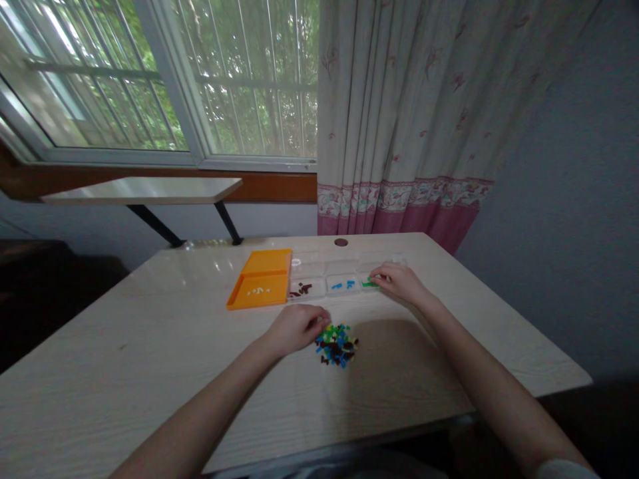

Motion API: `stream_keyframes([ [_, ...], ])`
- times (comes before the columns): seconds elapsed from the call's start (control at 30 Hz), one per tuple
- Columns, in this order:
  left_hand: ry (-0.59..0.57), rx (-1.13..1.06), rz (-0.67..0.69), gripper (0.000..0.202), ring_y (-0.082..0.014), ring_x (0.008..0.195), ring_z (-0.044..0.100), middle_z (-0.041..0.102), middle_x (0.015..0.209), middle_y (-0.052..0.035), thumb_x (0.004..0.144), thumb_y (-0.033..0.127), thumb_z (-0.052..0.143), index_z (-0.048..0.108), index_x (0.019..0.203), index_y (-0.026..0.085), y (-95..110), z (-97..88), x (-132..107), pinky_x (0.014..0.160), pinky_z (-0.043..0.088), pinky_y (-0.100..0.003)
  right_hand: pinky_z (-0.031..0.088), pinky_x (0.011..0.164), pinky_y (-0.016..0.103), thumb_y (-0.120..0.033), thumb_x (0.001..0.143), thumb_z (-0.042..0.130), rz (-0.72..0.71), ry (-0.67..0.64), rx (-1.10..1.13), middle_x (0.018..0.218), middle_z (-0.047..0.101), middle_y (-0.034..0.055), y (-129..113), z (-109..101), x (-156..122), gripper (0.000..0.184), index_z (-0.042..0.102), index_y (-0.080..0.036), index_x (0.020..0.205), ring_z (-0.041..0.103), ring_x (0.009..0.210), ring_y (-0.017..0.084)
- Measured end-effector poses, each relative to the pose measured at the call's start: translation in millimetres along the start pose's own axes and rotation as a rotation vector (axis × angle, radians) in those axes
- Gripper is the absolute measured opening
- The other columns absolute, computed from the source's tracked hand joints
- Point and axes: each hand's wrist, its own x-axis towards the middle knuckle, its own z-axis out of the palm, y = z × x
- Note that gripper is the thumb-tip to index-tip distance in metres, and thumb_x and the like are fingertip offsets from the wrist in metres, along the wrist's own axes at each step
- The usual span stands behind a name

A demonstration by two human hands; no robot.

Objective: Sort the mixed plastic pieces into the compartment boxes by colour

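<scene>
Pile (337,349): loose, mixed colours; a careless left-hand brush could scatter it.
Left hand (298,326): pile's 10 o'clock, fingers curled; hold unclear.
Right hand (398,281): 2 o'clock, fingertips nearly together at green bits (368,283); grip hidden.
Tray (342,266): 12 o'clock; a knock could mix colours.
Table (150,346): pale wood-grain.
Window (249,80): 11 o'clock.

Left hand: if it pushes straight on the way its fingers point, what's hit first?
Most likely the pile of small coloured pieces, at its far edge, just ahead of the left hand. Whether they already touch, or the hand would skim over, I can't tell from this view.
</scene>
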Motion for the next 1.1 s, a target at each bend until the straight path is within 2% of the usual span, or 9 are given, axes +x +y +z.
stream_keyframes([
  [0.17, 0.009, 0.004, 0.009, 0.021, -0.0086, 0.057, 0.052, 0.063, 0.07, -0.001, 0.082, 0.023, 0.042, 0.062, 0.081, 0.017, -1, -2.6, 0, 0.055, 0.034, -0.016, 0.036, 0.063, 0.022, -0.031, 0.079, 0.051, 0.106, -0.107, -0.06, 0.072, 0.06, 0.0022, 20, 5, -1, 0.018, 0.066, -0.021, 0.084, 0.054, 0.068, 0.013],
  [0.53, 0.007, 0.022, 0.015, 0.022, -0.0087, 0.055, 0.051, 0.063, 0.068, -0.0014, 0.082, 0.023, 0.042, 0.063, 0.081, 0.016, 1, -5.4, 0, 0.054, 0.034, -0.017, 0.037, 0.065, 0.023, -0.028, 0.08, 0.049, 0.146, -0.113, -0.019, 0.08, 0.064, 0.0049, 20, 4, 0, 0.021, 0.066, -0.019, 0.086, 0.055, 0.072, 0.014],
  [0.67, 0.0, 0.027, 0.009, 0.021, -0.0089, 0.055, 0.051, 0.062, 0.067, -0.001, 0.082, 0.023, 0.043, 0.063, 0.079, 0.017, 2, -7.7, -1, 0.054, 0.034, -0.017, 0.035, 0.058, 0.021, -0.027, 0.079, 0.049, 0.12, -0.134, 0.066, 0.068, 0.061, 0.0025, 5, 0, 0, 0.021, 0.066, -0.016, 0.084, 0.051, 0.062, 0.011],
  [0.73, -0.005, 0.025, 0.012, 0.021, -0.0089, 0.055, 0.052, 0.062, 0.066, -0.0009, 0.082, 0.023, 0.043, 0.063, 0.079, 0.017, 2, -8.5, -1, 0.054, 0.034, -0.017, 0.033, 0.053, 0.019, -0.027, 0.076, 0.051, 0.095, -0.222, 0.171, 0.06, 0.056, -0.0004, -7, -2, -1, 0.019, 0.066, -0.015, 0.081, 0.047, 0.054, 0.009],
  [0.9, -0.007, 0.038, 0.013, 0.021, -0.0087, 0.054, 0.051, 0.061, 0.064, -0.0008, 0.082, 0.024, 0.043, 0.062, 0.077, 0.017, 1, -7.3, -1, 0.053, 0.033, -0.017, 0.028, 0.044, 0.015, -0.031, 0.065, 0.064, 0.036, -0.605, 0.461, 0.051, 0.047, -0.0055, -38, -1, -3, 0.019, 0.065, -0.014, 0.074, 0.04, 0.046, 0.005],
  [1.0, -0.017, 0.044, 0.016, 0.021, -0.0092, 0.055, 0.052, 0.061, 0.065, -0.0012, 0.082, 0.023, 0.043, 0.062, 0.077, 0.017, 0, -5.9, -1, 0.054, 0.033, -0.017, 0.03, 0.045, 0.014, -0.03, 0.06, 0.068, -0.014, -0.698, 0.515, 0.053, 0.048, -0.0059, -51, 3, -5, 0.023, 0.066, -0.015, 0.079, 0.042, 0.048, 0.005],
  [1.1, -0.022, 0.041, 0.019, 0.021, -0.0096, 0.057, 0.053, 0.062, 0.066, -0.0016, 0.082, 0.023, 0.043, 0.063, 0.078, 0.017, 0, -5.5, -1, 0.055, 0.034, -0.017, 0.034, 0.047, 0.015, -0.024, 0.061, 0.067, -0.055, -0.767, 0.537, 0.058, 0.053, -0.0048, -61, 8, -8, 0.024, 0.065, -0.015, 0.083, 0.046, 0.051, 0.006],
])
